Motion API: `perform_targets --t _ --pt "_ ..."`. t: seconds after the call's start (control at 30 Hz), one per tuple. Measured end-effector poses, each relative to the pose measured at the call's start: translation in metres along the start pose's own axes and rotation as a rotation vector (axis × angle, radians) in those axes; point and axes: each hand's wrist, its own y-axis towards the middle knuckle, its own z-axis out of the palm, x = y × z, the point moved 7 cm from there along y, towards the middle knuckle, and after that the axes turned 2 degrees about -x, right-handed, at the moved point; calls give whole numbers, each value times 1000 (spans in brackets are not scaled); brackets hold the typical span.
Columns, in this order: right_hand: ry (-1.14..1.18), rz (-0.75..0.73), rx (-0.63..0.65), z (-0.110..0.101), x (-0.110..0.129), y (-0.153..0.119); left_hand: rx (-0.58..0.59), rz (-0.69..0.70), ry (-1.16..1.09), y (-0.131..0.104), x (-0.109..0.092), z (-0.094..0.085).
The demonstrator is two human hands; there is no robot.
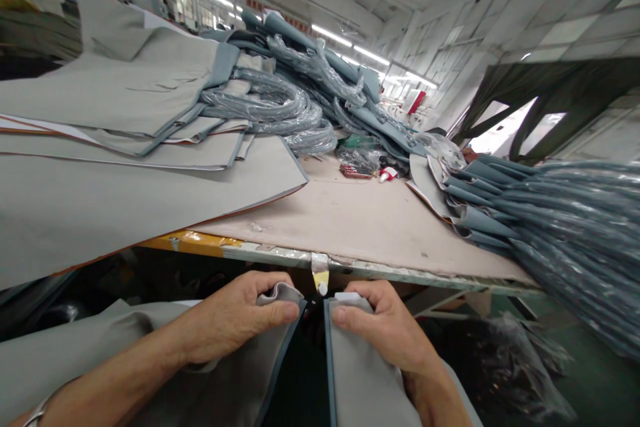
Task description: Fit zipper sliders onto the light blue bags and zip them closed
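Observation:
My left hand is closed on the upper corner of a grey fabric panel with a blue-grey bound edge, thumb on top and the cloth folded between the fingers. Opposite it, my right hand pinches the top of another grey fabric edge with the same binding. A dark gap runs between the two edges. Whether both belong to one piece I cannot tell. Both hands are just below the table's front edge, close to a small white and yellow tab hanging there.
Large grey panels are stacked on the table at left, overhanging its front. Plastic-wrapped blue-grey coils are heaped behind. A red-and-white bottle lies near the back. At right, a wrapped bundle droops over the edge; a clear plastic bag sits below.

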Motion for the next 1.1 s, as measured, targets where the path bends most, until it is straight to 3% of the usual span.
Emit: perform_targets --t 0.3,0.77,1.1 --pt "87 -3 56 1 -2 7 -185 -179 -127 7 -3 7" --pt "199 -25 122 0 -15 18 -212 -208 -118 10 3 11" --pt "174 -20 140 -1 -11 18 -223 -226 -125 10 3 12"
